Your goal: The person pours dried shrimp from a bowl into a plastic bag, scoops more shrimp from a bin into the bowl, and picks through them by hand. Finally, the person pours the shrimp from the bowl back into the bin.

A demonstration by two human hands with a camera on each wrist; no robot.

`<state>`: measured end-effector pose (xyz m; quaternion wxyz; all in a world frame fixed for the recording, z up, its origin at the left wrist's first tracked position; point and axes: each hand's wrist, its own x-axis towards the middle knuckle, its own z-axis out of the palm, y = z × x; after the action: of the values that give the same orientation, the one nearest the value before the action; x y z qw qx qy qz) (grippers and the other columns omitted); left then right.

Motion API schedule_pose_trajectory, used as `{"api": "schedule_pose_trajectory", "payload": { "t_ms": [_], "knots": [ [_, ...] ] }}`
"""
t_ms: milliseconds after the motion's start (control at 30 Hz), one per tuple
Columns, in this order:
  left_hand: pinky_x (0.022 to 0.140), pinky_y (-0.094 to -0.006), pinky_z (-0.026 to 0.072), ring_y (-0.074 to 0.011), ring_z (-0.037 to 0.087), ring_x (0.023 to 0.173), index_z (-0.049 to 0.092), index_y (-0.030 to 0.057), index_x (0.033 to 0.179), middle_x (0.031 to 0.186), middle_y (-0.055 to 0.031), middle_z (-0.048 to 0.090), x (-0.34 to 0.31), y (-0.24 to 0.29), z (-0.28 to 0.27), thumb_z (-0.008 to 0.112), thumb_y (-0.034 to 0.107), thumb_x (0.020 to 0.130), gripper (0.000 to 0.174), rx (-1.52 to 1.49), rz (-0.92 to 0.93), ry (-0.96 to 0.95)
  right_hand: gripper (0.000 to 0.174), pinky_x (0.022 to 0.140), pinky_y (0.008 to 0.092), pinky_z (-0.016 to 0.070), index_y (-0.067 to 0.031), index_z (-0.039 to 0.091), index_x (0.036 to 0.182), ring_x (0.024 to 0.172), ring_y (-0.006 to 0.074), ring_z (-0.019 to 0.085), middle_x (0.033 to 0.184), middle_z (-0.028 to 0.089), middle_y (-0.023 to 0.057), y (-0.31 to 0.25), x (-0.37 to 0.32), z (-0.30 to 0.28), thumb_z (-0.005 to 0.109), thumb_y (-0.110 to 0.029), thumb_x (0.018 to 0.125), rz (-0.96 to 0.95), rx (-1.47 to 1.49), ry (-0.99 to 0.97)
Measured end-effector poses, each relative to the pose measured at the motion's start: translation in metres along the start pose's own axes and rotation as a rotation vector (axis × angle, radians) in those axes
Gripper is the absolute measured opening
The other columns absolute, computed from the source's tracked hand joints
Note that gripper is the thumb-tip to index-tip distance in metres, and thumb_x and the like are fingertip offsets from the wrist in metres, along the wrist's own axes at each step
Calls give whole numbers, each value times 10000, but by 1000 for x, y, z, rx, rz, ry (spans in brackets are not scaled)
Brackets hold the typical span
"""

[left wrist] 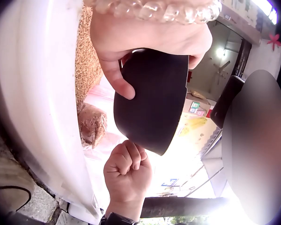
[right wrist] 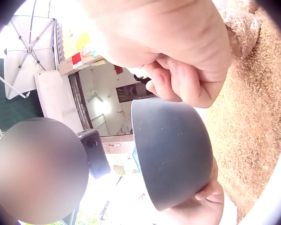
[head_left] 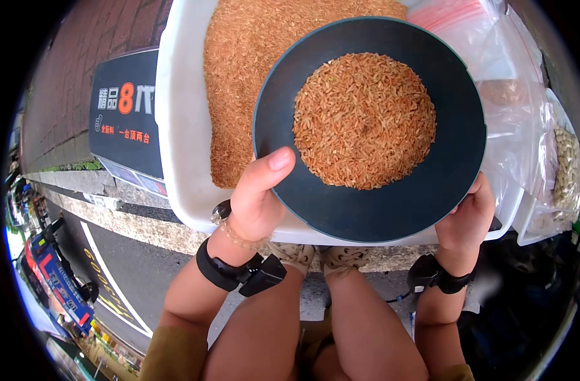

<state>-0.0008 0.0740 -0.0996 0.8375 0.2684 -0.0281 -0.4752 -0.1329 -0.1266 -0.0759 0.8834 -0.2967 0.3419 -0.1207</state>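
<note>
A dark blue-grey bowl [head_left: 372,216] is held up over the near side of a white tub [head_left: 187,127]. Reddish-brown rice [head_left: 365,120] lies heaped in the middle of the bowl. My left hand [head_left: 255,197] grips its near left side, thumb at the rim and the other fingers hidden beneath. At the near right rim, my right hand [head_left: 466,213] pinches the edge with its fingers curled in. From the side, the left wrist view shows the bowl's dark outer wall [left wrist: 150,98] between both hands. More loose rice [head_left: 239,95] fills the tub's left and far parts.
Clear plastic bags [head_left: 506,127] lie at the tub's right side, one with pale pellet-like pieces [head_left: 566,168]. Left of the tub stands a dark printed box [head_left: 125,114]. A road [head_left: 80,254] with painted lines runs farther left. My legs [head_left: 252,330] are just below the tub.
</note>
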Motion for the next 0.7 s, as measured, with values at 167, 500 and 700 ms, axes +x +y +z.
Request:
{"api": "schedule_pose_trajectory", "payload": {
  "t_ms": [167, 500, 700],
  "knots": [
    [906, -339, 351, -210, 447, 1085, 406, 13, 1193, 1199, -105, 459, 0, 1, 2, 403, 333, 819, 492, 64, -29, 72, 129, 385, 209, 244, -55, 430, 648, 410, 91, 308, 510, 404, 11, 6, 1, 5, 346, -93, 738, -61, -150, 163],
    [899, -342, 358, -219, 461, 1069, 412, 17, 1186, 1183, -105, 473, 4, 1, 4, 414, 331, 819, 482, 131, 16, 69, 236, 685, 235, 445, 27, 516, 981, 772, 138, 559, 902, 582, 85, 14, 8, -4, 366, -86, 838, -154, -110, 106],
    [929, -336, 330, -216, 433, 1100, 359, -12, 1212, 1204, -126, 446, 4, 1, 7, 448, 273, 798, 511, 101, 9, 71, 269, 771, 257, 453, 39, 491, 1048, 875, 162, 569, 983, 576, 107, 16, 9, -15, 370, -70, 835, -125, -64, -95]
  ]
}}
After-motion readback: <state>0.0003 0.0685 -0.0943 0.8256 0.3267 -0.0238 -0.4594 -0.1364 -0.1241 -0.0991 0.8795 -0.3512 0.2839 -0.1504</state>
